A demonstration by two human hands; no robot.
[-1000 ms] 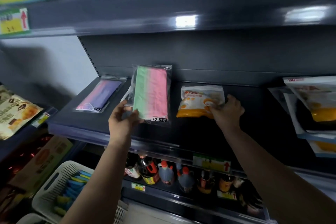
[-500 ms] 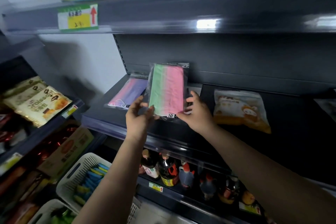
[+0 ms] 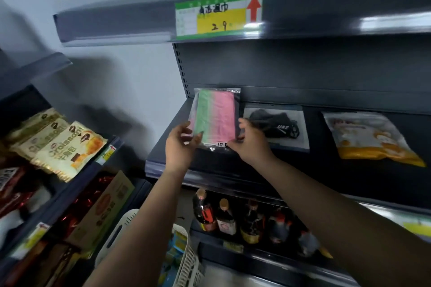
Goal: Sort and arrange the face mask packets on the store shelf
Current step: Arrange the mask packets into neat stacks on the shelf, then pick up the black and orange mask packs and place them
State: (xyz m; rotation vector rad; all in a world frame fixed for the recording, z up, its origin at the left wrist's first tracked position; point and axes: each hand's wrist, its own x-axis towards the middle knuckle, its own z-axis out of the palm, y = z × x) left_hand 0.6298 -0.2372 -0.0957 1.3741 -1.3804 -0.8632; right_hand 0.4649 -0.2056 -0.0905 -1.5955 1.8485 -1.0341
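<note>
A clear packet of green and pink face masks (image 3: 215,115) stands tilted at the left end of the dark shelf (image 3: 303,175), near its back panel. My left hand (image 3: 180,144) holds its lower left edge and my right hand (image 3: 250,144) pinches its lower right corner. To the right lies a packet with a black mask (image 3: 277,126), flat on the shelf. Further right lies a white and orange packet (image 3: 370,137). The purple-pink packet seen before is hidden behind the one I hold.
An upper shelf with a green and yellow price label (image 3: 219,14) overhangs the work area. Bottles (image 3: 233,219) stand on the shelf below. A white basket (image 3: 186,261) sits low between my arms. Croissant bags (image 3: 58,144) fill the left rack.
My right hand left the orange packet and took the green and pink packet's right corner. Both hands carried it left, over the purple-pink packet. The black mask packet came into view.
</note>
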